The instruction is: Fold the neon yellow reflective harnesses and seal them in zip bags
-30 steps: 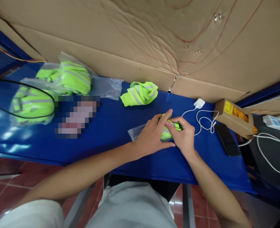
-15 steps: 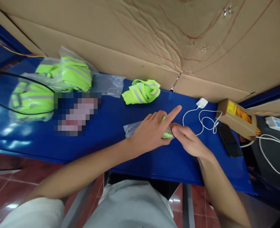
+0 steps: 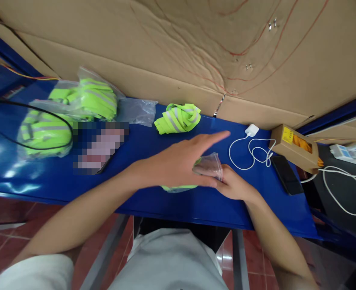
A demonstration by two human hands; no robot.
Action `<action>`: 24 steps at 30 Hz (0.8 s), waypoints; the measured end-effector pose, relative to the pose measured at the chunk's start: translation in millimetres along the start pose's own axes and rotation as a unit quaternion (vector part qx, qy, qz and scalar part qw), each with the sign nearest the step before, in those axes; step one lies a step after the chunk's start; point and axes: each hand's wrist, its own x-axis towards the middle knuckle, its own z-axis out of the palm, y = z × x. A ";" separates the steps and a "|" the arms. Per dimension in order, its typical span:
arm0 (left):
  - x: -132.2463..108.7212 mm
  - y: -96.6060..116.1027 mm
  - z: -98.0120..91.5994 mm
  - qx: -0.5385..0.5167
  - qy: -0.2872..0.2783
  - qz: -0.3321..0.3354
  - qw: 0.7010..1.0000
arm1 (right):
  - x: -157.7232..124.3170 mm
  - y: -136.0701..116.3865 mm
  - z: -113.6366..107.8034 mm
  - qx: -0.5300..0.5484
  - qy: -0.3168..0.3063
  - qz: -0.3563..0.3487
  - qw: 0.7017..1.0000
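Note:
A clear plastic bag (image 3: 210,165) with yellow-green strap material inside lies low over the blue table in front of me. My right hand (image 3: 234,183) grips the bag's right end, its fingers partly hidden by the plastic. Over the bag's left part is my left hand (image 3: 178,163), thumb and fingers spread; it covers most of the contents. Some green shows below its palm. Behind my hands sits a loose folded yellow-green strap bundle with grey stripes (image 3: 178,119).
Bagged green bundles (image 3: 98,98) stand at the left, beside a flat empty bag (image 3: 138,112) and a pixelated item (image 3: 102,149). At the right are a white charger (image 3: 251,130) with cable, a black phone (image 3: 286,175) and a cardboard box (image 3: 295,147). Cardboard (image 3: 120,52) lines the back.
My left hand has opened and spread over the bag. More of the bag's clear right end now shows between my hands, and green contents appear lower left. The view has shifted slightly.

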 end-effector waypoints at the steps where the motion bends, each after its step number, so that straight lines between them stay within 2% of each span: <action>1: 1.9 -8.0 -4.2 -0.015 -0.006 -0.036 0.999 | 0.4 -1.5 2.1 -0.028 0.017 -0.013 0.999; 3: 6.0 -25.3 -6.7 -0.076 -0.066 -0.084 0.991 | 0.2 -3.5 4.6 -0.060 0.056 -0.040 0.996; 5: 8.2 -40.3 -4.2 -0.175 -0.108 -0.089 0.975 | -1.2 -4.0 2.5 -0.081 0.119 -0.061 0.988; 6: 8.1 -45.9 -2.4 -0.229 -0.097 -0.088 0.965 | -2.1 -3.7 -0.1 -0.100 0.157 -0.063 0.981; 8: 5.7 -52.9 0.6 -0.317 -0.026 -0.098 0.943 | -3.7 -2.3 -6.3 -0.147 0.217 -0.036 0.964; 10: 1.8 -55.4 1.1 -0.372 0.034 -0.112 0.921 | -4.5 0.3 -10.0 -0.156 0.238 0.002 0.959; 13: -3.0 -55.5 -1.0 -0.399 0.068 -0.120 0.906 | -3.9 5.6 -6.0 -0.073 0.226 0.039 0.970; 15: -4.0 -55.8 -1.5 -0.407 0.082 -0.126 0.901 | -2.8 9.1 0.6 -0.022 0.241 0.058 0.969; 17: -3.8 -56.6 0.3 -0.410 0.100 -0.141 0.895 | -1.3 12.3 6.0 0.047 0.284 0.085 0.954; 20: -2.6 -57.2 5.6 -0.415 0.126 -0.166 0.886 | 1.6 17.0 6.8 0.191 0.334 0.145 0.912; 22: -1.6 -56.9 8.8 -0.413 0.144 -0.161 0.885 | 3.2 20.2 3.6 0.245 0.333 0.191 0.890; 24: -0.5 -56.6 10.9 -0.405 0.160 -0.148 0.888 | 3.7 22.8 0.3 0.254 0.319 0.220 0.886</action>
